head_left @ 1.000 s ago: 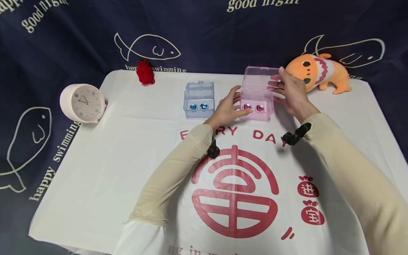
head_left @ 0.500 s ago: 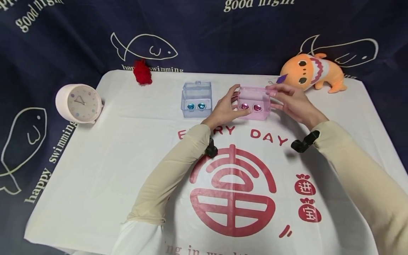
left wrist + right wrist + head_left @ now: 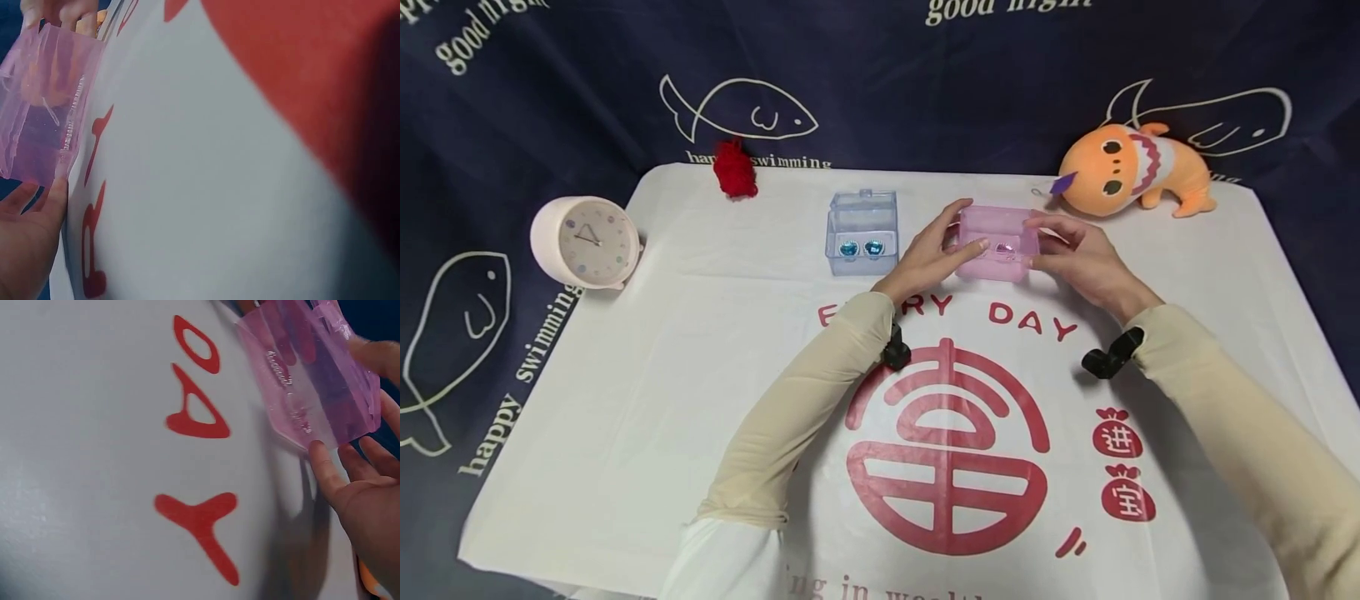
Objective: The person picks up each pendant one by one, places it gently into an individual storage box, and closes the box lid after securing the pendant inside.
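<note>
A see-through pink plastic box (image 3: 996, 221) stands toward the back of the table, its lid lowered over it. Whether the lid is latched I cannot tell. Inside shows a pink gem piece (image 3: 1004, 248); the left thumb covers the area beside it. My left hand (image 3: 925, 257) grips the box's left side, thumb at the front and fingers behind. On the opposite side my right hand (image 3: 1090, 265) holds the box's right end between thumb and fingers. Both wrist views show the pink box (image 3: 50, 119) with fingertips at its ends.
Left of it stands a blue see-through box (image 3: 862, 267), lid up, holding two blue gem pieces (image 3: 873, 248). An orange plush shark (image 3: 1101, 175) lies at the back right. Red yarn (image 3: 735, 171) and a white clock (image 3: 587, 242) are on the left.
The pink box's raised lid has come down over the box. My right hand has moved from the lid's top corner down to the box's right side. The left hand stays on the box.
</note>
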`<control>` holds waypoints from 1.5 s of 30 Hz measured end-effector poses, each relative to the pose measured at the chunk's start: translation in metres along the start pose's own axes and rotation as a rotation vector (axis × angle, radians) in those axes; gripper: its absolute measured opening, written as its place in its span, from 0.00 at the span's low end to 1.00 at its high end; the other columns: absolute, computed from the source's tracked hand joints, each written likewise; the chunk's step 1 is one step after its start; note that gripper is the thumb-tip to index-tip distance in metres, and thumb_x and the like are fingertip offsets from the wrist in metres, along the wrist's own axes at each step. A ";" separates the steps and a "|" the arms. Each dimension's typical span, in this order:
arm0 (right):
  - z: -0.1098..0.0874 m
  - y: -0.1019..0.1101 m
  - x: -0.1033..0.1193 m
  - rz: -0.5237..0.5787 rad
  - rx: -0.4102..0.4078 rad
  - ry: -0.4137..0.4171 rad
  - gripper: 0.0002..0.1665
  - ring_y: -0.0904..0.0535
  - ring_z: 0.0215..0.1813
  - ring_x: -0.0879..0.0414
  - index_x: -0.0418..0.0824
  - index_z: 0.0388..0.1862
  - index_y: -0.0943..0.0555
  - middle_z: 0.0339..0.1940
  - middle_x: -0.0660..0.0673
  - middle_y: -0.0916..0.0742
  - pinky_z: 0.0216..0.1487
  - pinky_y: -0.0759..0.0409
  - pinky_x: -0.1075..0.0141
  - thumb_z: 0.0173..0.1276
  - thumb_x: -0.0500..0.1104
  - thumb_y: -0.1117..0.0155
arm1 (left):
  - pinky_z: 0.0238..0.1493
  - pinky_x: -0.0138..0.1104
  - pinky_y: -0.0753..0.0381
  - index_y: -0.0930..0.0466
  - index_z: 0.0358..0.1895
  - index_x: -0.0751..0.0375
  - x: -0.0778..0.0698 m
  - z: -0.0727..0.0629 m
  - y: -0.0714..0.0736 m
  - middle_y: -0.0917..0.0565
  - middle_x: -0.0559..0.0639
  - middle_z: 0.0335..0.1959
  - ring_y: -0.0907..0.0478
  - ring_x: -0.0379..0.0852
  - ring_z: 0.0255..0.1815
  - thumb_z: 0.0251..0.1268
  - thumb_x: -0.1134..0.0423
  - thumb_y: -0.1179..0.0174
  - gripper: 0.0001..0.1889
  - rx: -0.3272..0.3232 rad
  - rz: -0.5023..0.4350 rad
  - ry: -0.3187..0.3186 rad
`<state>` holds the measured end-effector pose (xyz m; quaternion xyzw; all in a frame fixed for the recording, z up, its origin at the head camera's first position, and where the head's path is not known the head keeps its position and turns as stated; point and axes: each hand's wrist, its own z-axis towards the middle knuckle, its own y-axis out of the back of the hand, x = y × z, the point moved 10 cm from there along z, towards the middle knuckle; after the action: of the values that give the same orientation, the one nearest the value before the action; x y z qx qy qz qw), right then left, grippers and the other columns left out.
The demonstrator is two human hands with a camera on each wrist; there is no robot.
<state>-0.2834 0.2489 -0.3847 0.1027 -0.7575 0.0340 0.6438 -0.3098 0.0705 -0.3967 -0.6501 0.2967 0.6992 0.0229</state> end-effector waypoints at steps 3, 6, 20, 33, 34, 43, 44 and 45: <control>-0.001 -0.002 -0.005 0.035 -0.012 -0.013 0.26 0.28 0.62 0.60 0.42 0.61 0.23 0.75 0.43 0.34 0.47 0.20 0.79 0.64 0.32 0.34 | 0.69 0.28 0.34 0.46 0.74 0.42 0.000 -0.001 0.001 0.37 0.47 0.73 0.36 0.41 0.71 0.65 0.47 0.41 0.37 -0.004 0.036 -0.014; 0.000 -0.003 -0.007 0.026 -0.044 -0.012 0.23 0.26 0.58 0.62 0.43 0.61 0.23 0.74 0.43 0.34 0.44 0.18 0.77 0.67 0.39 0.35 | 0.68 0.27 0.33 0.45 0.74 0.45 -0.001 -0.002 0.001 0.35 0.48 0.72 0.34 0.41 0.70 0.65 0.52 0.40 0.36 -0.012 0.056 -0.033; -0.003 -0.005 -0.011 -0.070 -0.129 0.025 0.24 0.30 0.63 0.49 0.41 0.61 0.24 0.73 0.42 0.33 0.42 0.18 0.77 0.66 0.37 0.35 | 0.68 0.26 0.33 0.46 0.75 0.45 0.000 -0.005 -0.001 0.35 0.50 0.70 0.33 0.41 0.68 0.63 0.52 0.39 0.38 -0.005 0.116 -0.040; -0.004 -0.002 0.032 -0.339 -0.305 0.181 0.20 0.24 0.59 0.58 0.39 0.58 0.21 0.64 0.45 0.24 0.53 0.25 0.81 0.68 0.40 0.38 | 0.66 0.29 0.30 0.45 0.74 0.53 -0.047 -0.033 0.033 0.45 0.55 0.75 0.37 0.47 0.71 0.59 0.49 0.34 0.42 -0.175 0.311 -0.140; -0.005 -0.002 0.042 -0.350 -0.338 0.226 0.19 0.24 0.55 0.59 0.38 0.57 0.21 0.63 0.45 0.23 0.54 0.26 0.80 0.67 0.40 0.38 | 0.65 0.28 0.29 0.44 0.74 0.54 -0.051 -0.037 0.040 0.44 0.55 0.75 0.37 0.47 0.71 0.59 0.50 0.33 0.42 -0.197 0.300 -0.149; -0.002 -0.059 0.118 -0.370 -0.324 0.391 0.18 0.24 0.64 0.60 0.38 0.58 0.21 0.63 0.44 0.20 0.62 0.25 0.69 0.69 0.39 0.40 | 0.68 0.32 0.30 0.35 0.69 0.60 -0.047 -0.087 0.130 0.36 0.54 0.71 0.37 0.43 0.71 0.56 0.65 0.32 0.36 -0.436 0.176 -0.190; 0.002 -0.068 0.120 -0.348 -0.300 0.370 0.19 0.23 0.62 0.60 0.38 0.58 0.22 0.62 0.44 0.19 0.62 0.25 0.69 0.70 0.39 0.41 | 0.68 0.34 0.30 0.35 0.69 0.60 -0.041 -0.092 0.138 0.35 0.54 0.70 0.37 0.43 0.71 0.56 0.65 0.32 0.35 -0.462 0.180 -0.174; 0.006 -0.077 0.120 -0.321 -0.275 0.345 0.18 0.22 0.60 0.60 0.38 0.58 0.22 0.61 0.43 0.19 0.60 0.25 0.69 0.70 0.39 0.41 | 0.68 0.35 0.29 0.35 0.69 0.59 -0.034 -0.096 0.144 0.35 0.54 0.70 0.37 0.43 0.71 0.56 0.65 0.32 0.35 -0.479 0.193 -0.149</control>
<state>-0.2920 0.1591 -0.2741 0.1258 -0.6082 -0.1545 0.7684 -0.2785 -0.0784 -0.3076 -0.5521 0.1810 0.7945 -0.1767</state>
